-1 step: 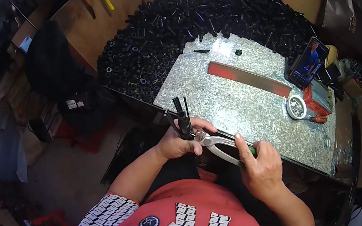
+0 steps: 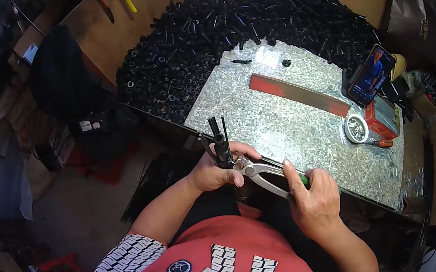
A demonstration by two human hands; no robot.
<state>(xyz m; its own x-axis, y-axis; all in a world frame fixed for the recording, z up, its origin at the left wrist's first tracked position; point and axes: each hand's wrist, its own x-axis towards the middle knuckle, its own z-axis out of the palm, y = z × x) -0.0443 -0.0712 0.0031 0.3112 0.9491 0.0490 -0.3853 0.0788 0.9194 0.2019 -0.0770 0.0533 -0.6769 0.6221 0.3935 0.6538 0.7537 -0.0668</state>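
Almost nothing has moved since the earlier frame: both hands and the tool stay in the same pose, and only the worktop scene has slipped very slightly in view. At the centre, a bundle of slim black parts (image 2: 221,148) points up and leftward just off the near edge of the worktop (image 2: 288,136). It is grasped in the person's left hand (image 2: 211,175), whose palm and curled fingers hide the lower ends, so how many parts there are is hard to tell. Silver pliers (image 2: 250,171) reach across from the right, their tip meeting the left hand beside the bundle; the jaws are partly covered by fingers, and whether they bite on anything cannot be told. The right hand (image 2: 318,203) is wrapped around the handles, covering most of them, with a bit of green grip (image 2: 305,182) showing.

Beyond the hands, on the speckled grey worktop, lies a flat metal bar (image 2: 298,95) with red along its side. To its right are a white bowl (image 2: 347,125) of small shiny bits, too tiny to identify, a red-handled screwdriver (image 2: 384,143), partly hidden by the bowl, a red box (image 2: 379,119) and a propped phone (image 2: 370,75). Behind spreads a dense heap of black pieces (image 2: 262,15), individual shapes blurring together. Dark fisheye edges cut off the surroundings.
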